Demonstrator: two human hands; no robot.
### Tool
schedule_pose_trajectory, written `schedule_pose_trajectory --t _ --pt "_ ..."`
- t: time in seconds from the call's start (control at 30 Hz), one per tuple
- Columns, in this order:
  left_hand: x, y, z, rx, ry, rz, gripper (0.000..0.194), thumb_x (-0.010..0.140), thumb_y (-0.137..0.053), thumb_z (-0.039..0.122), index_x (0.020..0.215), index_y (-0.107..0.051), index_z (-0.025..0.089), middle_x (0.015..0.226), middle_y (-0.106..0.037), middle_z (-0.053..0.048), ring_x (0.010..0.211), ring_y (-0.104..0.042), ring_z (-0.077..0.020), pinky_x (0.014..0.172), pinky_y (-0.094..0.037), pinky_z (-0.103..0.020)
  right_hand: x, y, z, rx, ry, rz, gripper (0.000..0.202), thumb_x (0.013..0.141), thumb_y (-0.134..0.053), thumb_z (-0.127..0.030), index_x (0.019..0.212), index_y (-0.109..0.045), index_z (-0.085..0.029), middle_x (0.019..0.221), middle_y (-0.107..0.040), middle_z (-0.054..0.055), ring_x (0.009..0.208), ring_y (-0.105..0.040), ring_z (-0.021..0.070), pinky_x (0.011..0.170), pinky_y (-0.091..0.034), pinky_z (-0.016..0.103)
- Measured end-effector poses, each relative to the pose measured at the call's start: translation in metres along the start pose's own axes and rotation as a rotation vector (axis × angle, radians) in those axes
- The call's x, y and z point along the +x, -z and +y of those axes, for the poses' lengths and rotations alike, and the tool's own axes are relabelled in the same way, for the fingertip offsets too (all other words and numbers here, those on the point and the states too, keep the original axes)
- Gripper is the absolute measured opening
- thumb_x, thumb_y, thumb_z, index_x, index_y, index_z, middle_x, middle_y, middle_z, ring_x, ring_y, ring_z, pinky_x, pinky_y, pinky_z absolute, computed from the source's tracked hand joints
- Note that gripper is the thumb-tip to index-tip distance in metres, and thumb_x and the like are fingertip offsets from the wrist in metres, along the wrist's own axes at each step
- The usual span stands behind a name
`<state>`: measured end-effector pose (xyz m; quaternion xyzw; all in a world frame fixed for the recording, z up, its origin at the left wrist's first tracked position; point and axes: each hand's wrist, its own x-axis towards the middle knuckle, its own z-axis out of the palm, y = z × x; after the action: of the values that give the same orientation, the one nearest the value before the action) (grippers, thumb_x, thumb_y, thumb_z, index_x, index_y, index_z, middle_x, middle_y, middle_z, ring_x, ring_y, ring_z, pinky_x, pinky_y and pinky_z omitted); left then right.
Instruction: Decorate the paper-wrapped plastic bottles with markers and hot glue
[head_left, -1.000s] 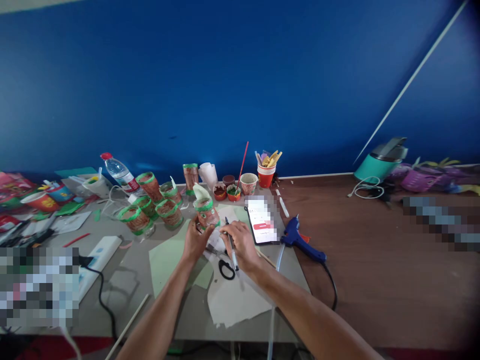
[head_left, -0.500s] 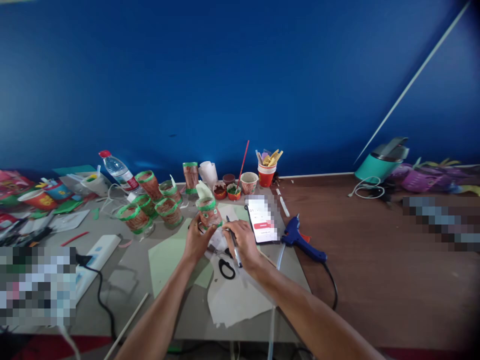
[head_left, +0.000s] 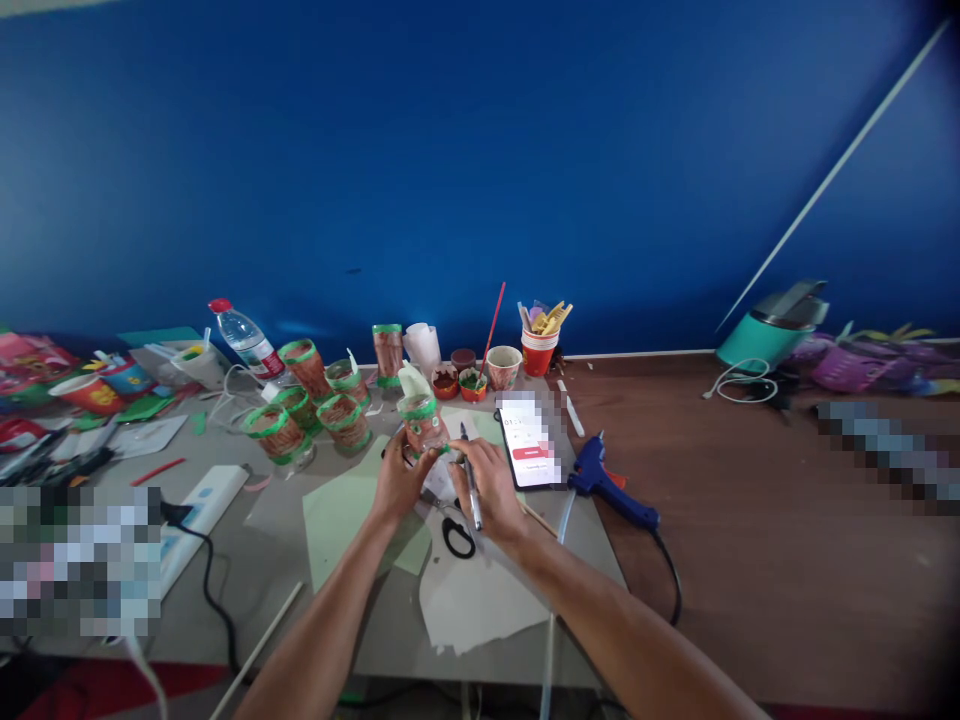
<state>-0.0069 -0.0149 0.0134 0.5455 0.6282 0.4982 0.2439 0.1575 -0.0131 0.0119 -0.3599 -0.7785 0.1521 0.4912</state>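
Observation:
My left hand [head_left: 399, 482] is closed around the lower left side of a small plastic cup [head_left: 424, 428], painted brown with a green rim. Small eye shapes show on the front of the cup, and pale green paper [head_left: 414, 380] sticks up from its top. In my right hand [head_left: 493, 488] a pen [head_left: 472, 488] is held, pointing up and away from me. The fingertips of that hand reach the cup's lower right edge. Beneath my hands lie scissors with black handles [head_left: 458, 538], their blades partly hidden, on a torn white sheet [head_left: 480, 600].
Several similar painted cups [head_left: 343, 424] stand left of my hands. A phone [head_left: 525, 435] lies right, beside a blue glue gun [head_left: 609, 488] with a cord. Paint pots [head_left: 473, 385] and a stack of cups with plastic cutlery [head_left: 538, 355] line the wall. Green paper [head_left: 337, 520] lies under my left forearm.
The whole view has shifted slightly, so things appear a little farther right. Both hands keep their hold on the cup and the pen, with little other visible movement.

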Motion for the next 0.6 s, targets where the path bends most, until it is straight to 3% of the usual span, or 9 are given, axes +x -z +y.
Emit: schedule_pose_trajectory --t 0.17,0.27,0.6 --pt "-0.001 0.001 0.003 0.033 0.013 -0.012 0.046 0.075 -0.066 0.045 0.109 -0.059 0.016 0.104 -0.070 -0.011 0.094 -0.065 -0.0268 0.085 -0.048 -0.040 -0.001 0.005 -0.004 0.112 0.079 0.046 0.040 0.094 -0.044 -0.026 0.133 -0.048 -0.020 0.112 -0.059 0.013 0.104 -0.056 0.0265 0.090 -0.048 0.044" --pt "-0.002 0.002 0.006 -0.004 -0.021 -0.031 0.049 0.075 -0.067 0.047 0.111 -0.060 0.015 0.107 -0.070 -0.012 0.098 -0.065 -0.0277 0.087 -0.048 -0.040 -0.002 0.005 -0.004 0.190 0.117 0.075 0.040 0.094 -0.043 -0.029 0.133 -0.048 -0.022 0.120 -0.053 0.014 0.112 -0.053 0.0263 0.095 -0.048 0.045" --pt "-0.005 -0.002 0.010 -0.257 -0.047 -0.179 0.048 0.076 -0.069 0.048 0.110 -0.059 0.015 0.113 -0.070 -0.013 0.108 -0.064 -0.0279 0.096 -0.046 -0.039 0.000 0.006 -0.008 0.296 0.135 0.108 0.032 0.092 -0.043 -0.017 0.122 -0.054 -0.023 0.108 -0.061 0.011 0.106 -0.059 0.0231 0.092 -0.052 0.041"
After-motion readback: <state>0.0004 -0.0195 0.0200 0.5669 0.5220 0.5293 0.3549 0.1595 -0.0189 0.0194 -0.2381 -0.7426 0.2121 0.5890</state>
